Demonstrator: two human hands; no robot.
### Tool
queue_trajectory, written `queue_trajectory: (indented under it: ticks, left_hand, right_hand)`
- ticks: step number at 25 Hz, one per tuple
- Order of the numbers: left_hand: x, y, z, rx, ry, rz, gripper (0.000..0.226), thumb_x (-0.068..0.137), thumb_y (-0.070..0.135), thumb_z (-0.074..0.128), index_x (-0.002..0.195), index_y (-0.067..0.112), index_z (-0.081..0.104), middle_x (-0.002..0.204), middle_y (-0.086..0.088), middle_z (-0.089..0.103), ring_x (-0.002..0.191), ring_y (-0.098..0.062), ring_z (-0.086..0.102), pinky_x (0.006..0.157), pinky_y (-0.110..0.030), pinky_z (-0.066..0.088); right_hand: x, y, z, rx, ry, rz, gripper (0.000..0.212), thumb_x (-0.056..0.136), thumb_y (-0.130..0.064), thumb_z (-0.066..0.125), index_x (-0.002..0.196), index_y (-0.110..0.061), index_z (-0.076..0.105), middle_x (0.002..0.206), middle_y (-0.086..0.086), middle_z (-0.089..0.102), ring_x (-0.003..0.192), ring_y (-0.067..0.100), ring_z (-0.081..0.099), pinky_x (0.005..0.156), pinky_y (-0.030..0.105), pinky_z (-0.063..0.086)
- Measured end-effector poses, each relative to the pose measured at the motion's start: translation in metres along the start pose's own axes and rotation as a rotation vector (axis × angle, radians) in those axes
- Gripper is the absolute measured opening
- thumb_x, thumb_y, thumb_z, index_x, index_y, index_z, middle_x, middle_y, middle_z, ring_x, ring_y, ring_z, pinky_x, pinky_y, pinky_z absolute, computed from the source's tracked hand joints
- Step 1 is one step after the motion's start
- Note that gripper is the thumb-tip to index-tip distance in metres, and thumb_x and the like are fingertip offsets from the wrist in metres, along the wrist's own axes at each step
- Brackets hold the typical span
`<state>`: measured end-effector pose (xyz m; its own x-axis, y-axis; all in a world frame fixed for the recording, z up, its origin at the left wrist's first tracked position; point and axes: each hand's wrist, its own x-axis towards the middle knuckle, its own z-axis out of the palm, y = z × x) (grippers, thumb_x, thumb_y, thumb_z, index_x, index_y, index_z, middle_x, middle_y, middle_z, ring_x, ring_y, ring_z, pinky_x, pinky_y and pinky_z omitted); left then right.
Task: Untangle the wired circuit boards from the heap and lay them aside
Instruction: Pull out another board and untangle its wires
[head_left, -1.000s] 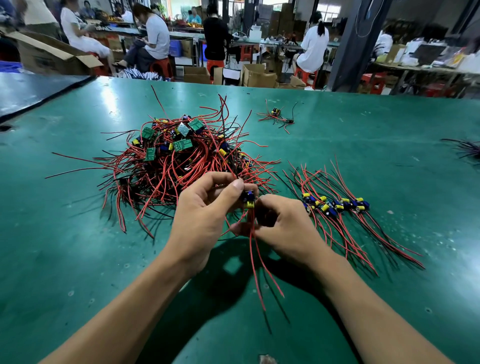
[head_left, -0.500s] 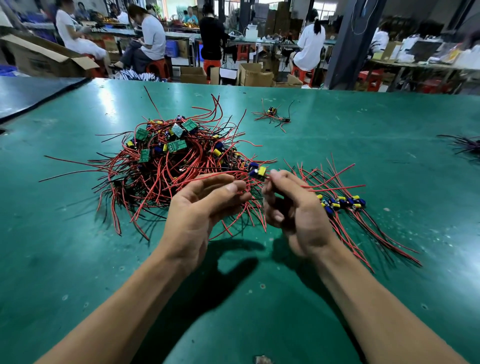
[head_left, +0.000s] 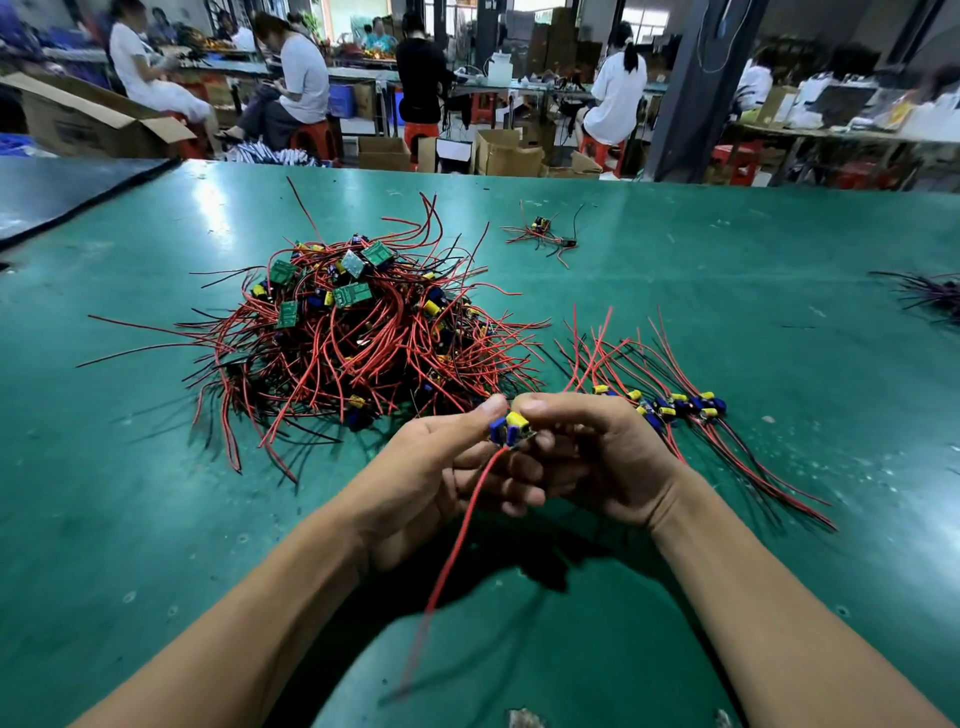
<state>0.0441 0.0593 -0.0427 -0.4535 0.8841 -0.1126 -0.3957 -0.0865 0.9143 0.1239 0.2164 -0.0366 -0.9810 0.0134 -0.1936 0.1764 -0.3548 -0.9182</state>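
Hands together just in front of the heap (head_left: 353, 338). The left hand (head_left: 431, 467) and the right hand (head_left: 597, 457) meet around one small circuit board (head_left: 511, 428), and both pinch it: left thumb up beside the blue part, right fingers curled over the yellow one. The board is lifted off the green table (head_left: 156, 519), and its red wire (head_left: 457, 545) trails down loose between the forearms.

By the look of it, this piece weighs next to nothing. The board itself should be stiff, its little components knobbly enough to grip, while the wire is limp and springy, just the sort to hook on its neighbours. The safe hold is probably where the fingers are now, on the board's body and edges; tugging by the lead would likely strain the joint where wire meets board. Whether any other lead of this board is caught in the tangle cannot be told, since the hands cover that side.

Just beyond the right hand lies the sorted row (head_left: 670, 410), boards lined up and leads fanned out, the likely landing spot.
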Motion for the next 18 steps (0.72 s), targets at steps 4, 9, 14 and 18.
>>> queue_trajectory:
  ticks: [4, 9, 14, 18]
  left_hand:
    - [-0.003, -0.003, 0.001, 0.001, 0.014, -0.003, 0.031, 0.074, 0.039, 0.074, 0.089, 0.012, 0.076, 0.084, -0.013, 0.074, 0.071, -0.025, 0.074, 0.062, -0.029, 0.058]
    - [-0.002, -0.006, 0.001, -0.019, 0.06, -0.035, 0.02, 0.072, 0.027, 0.077, 0.083, 0.01, 0.072, 0.085, -0.017, 0.073, 0.071, -0.028, 0.074, 0.061, -0.031, 0.058]
    - [-0.001, -0.01, 0.002, 0.018, 0.12, 0.002, 0.017, 0.074, 0.019, 0.075, 0.088, 0.009, 0.076, 0.091, -0.017, 0.074, 0.069, -0.028, 0.074, 0.056, -0.025, 0.057]
    - [0.003, -0.014, 0.003, 0.105, 0.215, 0.046, 0.014, 0.082, 0.008, 0.072, 0.094, 0.0, 0.071, 0.088, -0.018, 0.073, 0.064, -0.023, 0.069, 0.057, -0.025, 0.058]
  right_hand:
    - [0.001, 0.001, -0.005, -0.089, 0.032, -0.01, 0.025, 0.076, -0.032, 0.067, 0.058, -0.021, 0.055, 0.062, 0.008, 0.033, 0.049, 0.017, 0.026, 0.048, 0.027, 0.014]
    - [0.01, 0.008, -0.004, -0.145, 0.111, -0.096, 0.016, 0.08, -0.025, 0.072, 0.069, -0.022, 0.06, 0.059, -0.002, 0.051, 0.046, 0.009, 0.045, 0.039, 0.017, 0.033]
    - [0.012, 0.013, -0.009, -0.24, 0.097, -0.052, 0.023, 0.083, -0.037, 0.078, 0.097, -0.019, 0.074, 0.074, 0.0, 0.067, 0.056, 0.009, 0.06, 0.047, 0.02, 0.048]
    - [0.016, 0.015, -0.008, -0.314, 0.16, -0.047, 0.044, 0.085, -0.046, 0.075, 0.101, -0.005, 0.074, 0.084, 0.014, 0.067, 0.074, 0.024, 0.061, 0.069, 0.033, 0.051]
